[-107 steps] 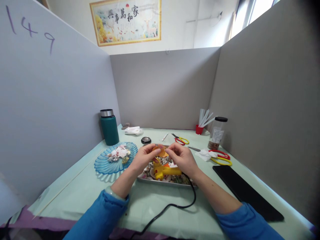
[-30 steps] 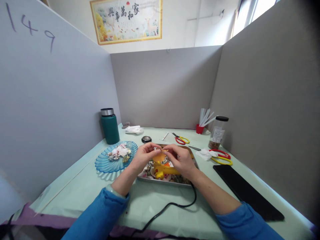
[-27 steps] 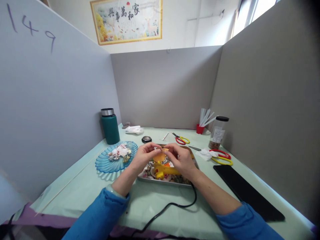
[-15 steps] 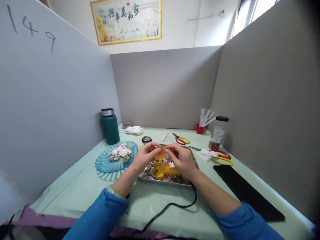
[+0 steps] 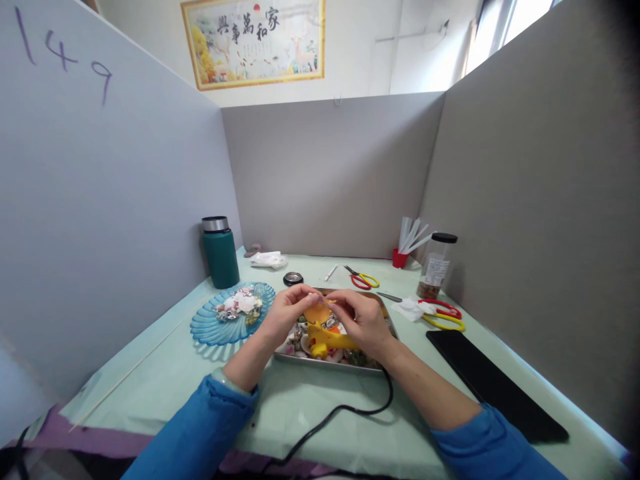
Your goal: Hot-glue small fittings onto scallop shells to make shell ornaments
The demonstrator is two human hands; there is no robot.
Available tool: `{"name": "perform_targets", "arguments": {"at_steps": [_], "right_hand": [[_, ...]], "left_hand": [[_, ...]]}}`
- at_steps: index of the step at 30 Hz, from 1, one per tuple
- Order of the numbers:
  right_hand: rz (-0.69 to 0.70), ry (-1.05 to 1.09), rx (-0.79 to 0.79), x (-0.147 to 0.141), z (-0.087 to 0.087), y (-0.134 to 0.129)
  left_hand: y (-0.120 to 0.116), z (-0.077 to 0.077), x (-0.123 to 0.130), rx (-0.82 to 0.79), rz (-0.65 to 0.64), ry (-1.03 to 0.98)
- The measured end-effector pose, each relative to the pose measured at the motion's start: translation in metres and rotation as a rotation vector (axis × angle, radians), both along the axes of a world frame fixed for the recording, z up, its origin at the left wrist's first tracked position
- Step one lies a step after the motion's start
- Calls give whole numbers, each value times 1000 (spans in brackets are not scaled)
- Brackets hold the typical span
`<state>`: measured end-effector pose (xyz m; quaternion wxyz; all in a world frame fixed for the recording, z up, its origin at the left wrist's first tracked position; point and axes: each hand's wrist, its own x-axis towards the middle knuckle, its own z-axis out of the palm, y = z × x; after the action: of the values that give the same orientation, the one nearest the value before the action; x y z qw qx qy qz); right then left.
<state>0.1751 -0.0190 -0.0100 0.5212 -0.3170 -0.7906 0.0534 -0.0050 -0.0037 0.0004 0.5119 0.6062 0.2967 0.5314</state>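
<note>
My left hand (image 5: 287, 315) and my right hand (image 5: 369, 327) meet above a metal tray (image 5: 325, 364). Thumbs and fingers of both are pinched closed around something tiny between the fingertips; its kind is too small to make out. Just below the fingertips is a flat orange piece (image 5: 317, 313), partly covered by the fingers. In the tray lies a yellow glue gun (image 5: 334, 341), its right end hidden by my right hand. Shells (image 5: 299, 339) and small bits fill the tray around it. A black cord (image 5: 345, 407) runs from the tray's right side toward the front edge.
Left of the tray sits a blue scalloped plate (image 5: 205, 328) with foil and shell bits, and a green bottle (image 5: 220, 257) behind. Scissors (image 5: 367, 279), a red cup (image 5: 399, 259) of glue sticks, a jar (image 5: 437, 267), more scissors (image 5: 445, 319) and a black slab (image 5: 495, 387) stand or lie rightward.
Both hands have shifted slightly left, their fingertips still pinched together over the tray. The small thing between them is now more covered by the fingers.
</note>
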Motion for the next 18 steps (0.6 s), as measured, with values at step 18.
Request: {"name": "perform_targets", "arguments": {"at_steps": [18], "right_hand": [[-45,58,-90,0,-1,4]], "left_hand": [[-4,4,3,-42,-20,80]]}}
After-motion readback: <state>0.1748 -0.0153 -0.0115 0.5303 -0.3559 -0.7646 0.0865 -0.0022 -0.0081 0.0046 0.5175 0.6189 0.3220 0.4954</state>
